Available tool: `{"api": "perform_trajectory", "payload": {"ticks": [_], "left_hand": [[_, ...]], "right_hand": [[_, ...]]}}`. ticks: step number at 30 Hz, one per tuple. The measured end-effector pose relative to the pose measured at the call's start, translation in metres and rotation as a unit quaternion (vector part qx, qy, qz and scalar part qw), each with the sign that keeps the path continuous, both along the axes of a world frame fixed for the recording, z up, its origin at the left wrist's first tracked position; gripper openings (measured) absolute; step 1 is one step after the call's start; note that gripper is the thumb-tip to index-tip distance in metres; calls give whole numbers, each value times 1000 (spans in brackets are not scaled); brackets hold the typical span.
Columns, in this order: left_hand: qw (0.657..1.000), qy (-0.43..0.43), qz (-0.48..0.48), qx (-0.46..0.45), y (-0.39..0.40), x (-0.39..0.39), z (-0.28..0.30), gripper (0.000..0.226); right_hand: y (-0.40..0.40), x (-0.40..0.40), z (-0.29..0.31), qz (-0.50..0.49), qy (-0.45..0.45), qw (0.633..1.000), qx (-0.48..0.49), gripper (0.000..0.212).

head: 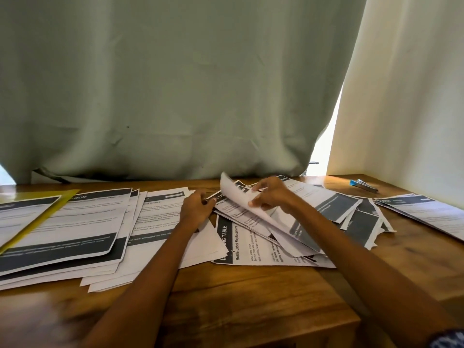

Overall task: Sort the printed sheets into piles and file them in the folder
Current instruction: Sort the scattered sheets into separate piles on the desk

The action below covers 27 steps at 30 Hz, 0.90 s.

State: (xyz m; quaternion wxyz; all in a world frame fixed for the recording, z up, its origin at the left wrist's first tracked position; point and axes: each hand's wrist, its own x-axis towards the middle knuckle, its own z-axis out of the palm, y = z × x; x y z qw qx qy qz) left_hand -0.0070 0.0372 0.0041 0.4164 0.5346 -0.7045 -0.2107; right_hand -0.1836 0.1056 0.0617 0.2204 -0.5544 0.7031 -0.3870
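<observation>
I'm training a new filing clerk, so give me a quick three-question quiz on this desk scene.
1. True or false: the right hand pinches a lifted sheet.
2. Where does the yellow folder lie? A) far left, on a pile B) far right C) on the floor
3. Fill in: the blue stapler sits at the table's far ____ corner.

Key: 1 true; 2 A; 3 right.

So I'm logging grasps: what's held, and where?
The right hand pinches a lifted sheet at its edge; the left hand touches the pile's edge.
</observation>
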Motion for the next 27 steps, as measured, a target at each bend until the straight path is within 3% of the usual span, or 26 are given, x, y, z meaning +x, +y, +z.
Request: {"api": "perform_trajectory", "payload": {"ticks": [2, 4, 7, 9, 12, 17, 19, 22, 27], "left_hand": [[999, 30, -12, -23, 5, -3, 4, 41], [989, 127, -70, -5, 14, -7, 13, 53], [939, 260, -194, 117, 31, -13, 28, 74], [921, 302, -209, 133, 34, -15, 28, 63], [948, 279, -115, 98, 29, -7, 27, 43], [949, 299, -47, 87, 15, 16, 26, 36], [946, 313, -32, 81, 14, 20, 29, 38], [944, 318, -16, 81, 12, 23, 28, 40], [947, 313, -8, 73, 15, 23, 28, 41]], "right_hand": [[-1, -3, 9, -41, -86, 993, -73, 40], [-2, 2, 17, -31, -138, 981, -135, 48], [-4, 22, 23, 82, -220, 962, -142, 49], [-8, 34, 22, 159, -234, 954, -97, 43], [-15, 29, 19, 149, -173, 967, -110, 38], [-25, -19, -12, -55, -65, 976, -199, 39], [-23, -36, -29, -77, -98, 978, -170, 39], [-19, -48, -36, -56, -236, 965, -98, 31], [-13, -42, -32, 0, -216, 974, -71, 24]]}}
